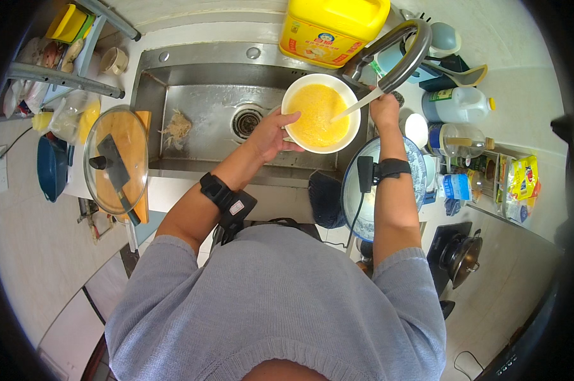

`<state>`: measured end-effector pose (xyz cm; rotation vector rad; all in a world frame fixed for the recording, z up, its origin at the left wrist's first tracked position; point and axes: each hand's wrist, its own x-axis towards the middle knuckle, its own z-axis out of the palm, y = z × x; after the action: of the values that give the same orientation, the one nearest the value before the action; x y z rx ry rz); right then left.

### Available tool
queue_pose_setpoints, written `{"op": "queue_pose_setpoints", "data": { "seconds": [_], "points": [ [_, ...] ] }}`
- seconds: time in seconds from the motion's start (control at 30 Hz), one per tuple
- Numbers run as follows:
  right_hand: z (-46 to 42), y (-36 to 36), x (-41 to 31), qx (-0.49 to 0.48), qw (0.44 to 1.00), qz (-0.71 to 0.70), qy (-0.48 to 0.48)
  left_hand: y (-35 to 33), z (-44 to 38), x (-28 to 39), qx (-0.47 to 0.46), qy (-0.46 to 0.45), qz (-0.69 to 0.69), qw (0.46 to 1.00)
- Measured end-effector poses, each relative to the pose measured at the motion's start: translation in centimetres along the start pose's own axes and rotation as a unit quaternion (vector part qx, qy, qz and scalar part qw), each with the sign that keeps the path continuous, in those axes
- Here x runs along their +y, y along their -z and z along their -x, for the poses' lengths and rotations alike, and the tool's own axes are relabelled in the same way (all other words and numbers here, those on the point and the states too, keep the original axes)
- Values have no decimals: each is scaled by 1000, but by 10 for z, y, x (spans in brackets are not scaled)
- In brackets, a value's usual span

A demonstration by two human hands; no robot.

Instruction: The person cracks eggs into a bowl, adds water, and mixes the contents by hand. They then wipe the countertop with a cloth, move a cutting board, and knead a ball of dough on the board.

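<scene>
A white bowl (321, 113) of yellow, bubbly liquid that looks like beaten egg is held by my left hand (273, 135) over the right part of the steel sink (196, 105). The thumb lies on the rim, the other fingers at the side and below. A stream of water runs from the curved steel faucet (418, 47) into the bowl. My right hand (385, 109) is at the faucet's base, right of the bowl; its fingers are partly hidden behind the spout, so its grip is unclear. Pale scraps (176, 128) lie in the sink, left of the drain (247, 122).
A yellow jug (332, 31) stands behind the sink. Under my right forearm is a blue-patterned basin (351, 190). At left, a glass lid (117, 162) covers a cleaver (113, 162) on a wooden board (141, 190). Bottles, including a white jug (456, 105), line the right counter.
</scene>
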<state>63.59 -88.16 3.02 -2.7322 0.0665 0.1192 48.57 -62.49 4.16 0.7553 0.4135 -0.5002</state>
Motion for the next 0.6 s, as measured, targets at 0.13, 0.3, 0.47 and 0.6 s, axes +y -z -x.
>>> {"op": "queue_pose_setpoints", "data": {
  "seconds": [0.13, 0.3, 0.47, 0.6],
  "points": [
    [1, 2, -3, -4, 1000, 6, -7, 4, -2, 0, -2, -1, -6, 1000],
    [2, -1, -6, 52, 998, 24, 5, 6, 1, 0, 6, -14, -5, 1000],
    [-1, 3, -3, 43, 996, 64, -46, 14, 1, -2, -2, -6, 3, 1000],
    [4, 12, -17, 24, 991, 73, -112, 17, 5, -3, -7, 5, 12, 1000]
  ]
}}
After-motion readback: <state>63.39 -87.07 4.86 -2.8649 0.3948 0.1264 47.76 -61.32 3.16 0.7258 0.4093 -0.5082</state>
